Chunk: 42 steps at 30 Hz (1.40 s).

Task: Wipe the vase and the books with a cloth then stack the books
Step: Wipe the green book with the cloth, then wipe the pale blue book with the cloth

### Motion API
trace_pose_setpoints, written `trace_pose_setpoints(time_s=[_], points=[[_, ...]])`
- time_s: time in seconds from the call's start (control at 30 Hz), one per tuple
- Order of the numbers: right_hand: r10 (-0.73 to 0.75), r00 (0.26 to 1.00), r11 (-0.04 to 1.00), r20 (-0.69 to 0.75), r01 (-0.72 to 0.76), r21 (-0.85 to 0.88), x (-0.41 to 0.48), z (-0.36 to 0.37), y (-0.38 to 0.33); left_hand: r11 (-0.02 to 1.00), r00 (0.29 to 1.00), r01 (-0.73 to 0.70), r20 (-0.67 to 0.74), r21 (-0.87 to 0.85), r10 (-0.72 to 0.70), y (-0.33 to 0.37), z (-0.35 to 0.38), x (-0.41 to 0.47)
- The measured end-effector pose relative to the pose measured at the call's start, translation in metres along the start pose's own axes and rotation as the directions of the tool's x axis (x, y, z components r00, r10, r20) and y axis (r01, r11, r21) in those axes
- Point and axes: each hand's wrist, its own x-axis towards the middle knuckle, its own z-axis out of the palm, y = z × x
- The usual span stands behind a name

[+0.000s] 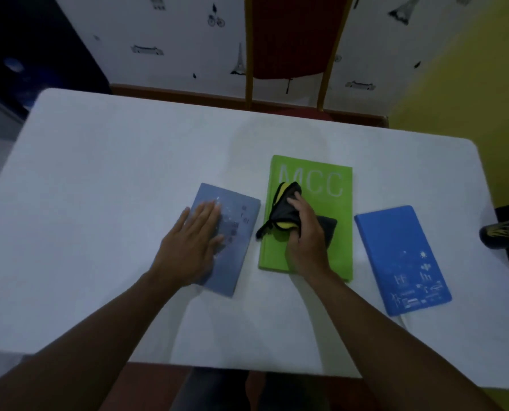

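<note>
White tabletop [99, 173] | green book [306, 262] being wiped, cloth [279, 218] clutched by right hand [306, 241] | left hand [194, 247] flat, open, on grey-blue book [241, 221] | next: blue book [401, 259], lower right

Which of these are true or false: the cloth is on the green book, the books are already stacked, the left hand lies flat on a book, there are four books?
1. The cloth is on the green book, under the right hand. True.
2. The books are already stacked. False: they lie side by side on the table.
3. The left hand lies flat on the grey-blue book. True.
4. There are four books. False: three, counting the bright blue book.
</note>
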Motion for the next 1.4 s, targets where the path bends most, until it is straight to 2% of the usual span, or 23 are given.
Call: trace_pose_setpoints(time_s=[0.07, 0.17, 0.33, 0.43, 0.5, 0.6, 0.67, 0.7, 0.77, 0.8, 0.87, 0.93, 0.97, 1.0, 1.03, 1.13, 1.17, 1.23, 1.27, 1.37, 1.4], points=[[-0.064, 0.996, 0.998, 0.055, 0.062, 0.021, 0.003, 0.019, -0.02, 0.999, 0.999, 0.051, -0.008, -0.019, -0.051, -0.023, 0.005, -0.033], [-0.116, 0.968, 0.993, 0.221, 0.115, 0.016, 0.013, 0.054, -0.045, 0.989, 0.992, 0.125, 0.001, -0.078, -0.125, -0.037, 0.018, -0.072], [-0.187, 0.877, 0.944, 0.442, 0.285, -0.168, 0.015, 0.103, -0.07, 0.971, 0.979, 0.202, -0.014, -0.125, -0.206, -0.035, 0.033, -0.091], [-0.283, 0.797, 0.886, 0.534, 0.431, -0.173, 0.0, 0.104, -0.062, 0.973, 0.979, 0.19, -0.043, -0.132, -0.197, -0.037, 0.038, -0.093], [-0.277, 0.806, 0.896, 0.523, 0.413, -0.163, 0.01, 0.098, -0.055, 0.974, 0.98, 0.187, -0.05, -0.131, -0.195, -0.039, 0.04, -0.094], [-0.144, 0.896, 0.968, 0.421, 0.216, -0.129, 0.033, 0.1, -0.064, 0.971, 0.979, 0.188, -0.047, -0.148, -0.197, -0.04, 0.042, -0.095], [-0.095, 0.923, 0.987, 0.374, 0.137, -0.086, 0.031, 0.103, -0.075, 0.972, 0.983, 0.178, -0.026, -0.153, -0.184, -0.043, 0.042, -0.098], [-0.105, 0.926, 0.986, 0.363, 0.143, -0.08, 0.022, 0.103, -0.077, 0.974, 0.984, 0.173, -0.018, -0.148, -0.177, -0.044, 0.042, -0.099], [-0.203, 0.91, 0.962, 0.362, 0.254, -0.1, -0.005, 0.1, -0.076, 0.976, 0.984, 0.172, -0.019, -0.136, -0.176, -0.047, 0.043, -0.101], [-0.28, 0.879, 0.93, 0.386, 0.349, -0.119, -0.022, 0.098, -0.072, 0.976, 0.984, 0.172, -0.025, -0.132, -0.177, -0.048, 0.044, -0.101], [-0.422, 0.745, 0.802, 0.516, 0.572, -0.17, -0.052, 0.094, -0.064, 0.978, 0.985, 0.164, -0.041, -0.129, -0.17, -0.046, 0.045, -0.101], [-0.478, 0.606, 0.659, 0.635, 0.726, -0.197, -0.061, 0.091, -0.056, 0.98, 0.986, 0.152, -0.048, -0.132, -0.16, -0.046, 0.045, -0.101], [-0.484, 0.578, 0.621, 0.657, 0.756, -0.207, -0.053, 0.09, -0.052, 0.981, 0.986, 0.148, -0.052, -0.128, -0.155, -0.046, 0.044, -0.101], [-0.48, 0.585, 0.608, 0.654, 0.759, -0.233, -0.04, 0.089, -0.049, 0.982, 0.986, 0.147, -0.057, -0.123, -0.155, -0.046, 0.044, -0.101], [-0.466, 0.623, 0.61, 0.629, 0.741, -0.282, -0.023, 0.089, -0.049, 0.982, 0.986, 0.149, -0.058, -0.116, -0.157, -0.046, 0.044, -0.101], [-0.321, 0.798, 0.701, 0.511, 0.562, -0.439, 0.028, 0.092, -0.055, 0.982, 0.985, 0.159, -0.045, -0.097, -0.164, -0.046, 0.044, -0.101], [-0.273, 0.83, 0.743, 0.486, 0.503, -0.442, 0.033, 0.096, -0.058, 0.982, 0.985, 0.161, -0.044, -0.096, -0.165, -0.045, 0.044, -0.101], [-0.274, 0.837, 0.79, 0.473, 0.477, -0.386, 0.016, 0.107, -0.064, 0.983, 0.985, 0.164, -0.044, -0.088, -0.168, -0.045, 0.043, -0.101], [-0.317, 0.805, 0.782, 0.501, 0.521, -0.341, -0.003, 0.111, -0.065, 0.983, 0.985, 0.164, -0.041, -0.083, -0.168, -0.044, 0.042, -0.101], [-0.453, 0.601, 0.686, 0.659, 0.707, -0.173, -0.054, 0.106, -0.06, 0.986, 0.989, 0.146, -0.016, -0.084, -0.148, -0.046, 0.043, -0.101], [-0.479, 0.553, 0.662, 0.682, 0.737, -0.133, -0.053, 0.103, -0.055, 0.986, 0.989, 0.144, -0.011, -0.084, -0.145, -0.046, 0.043, -0.1]])
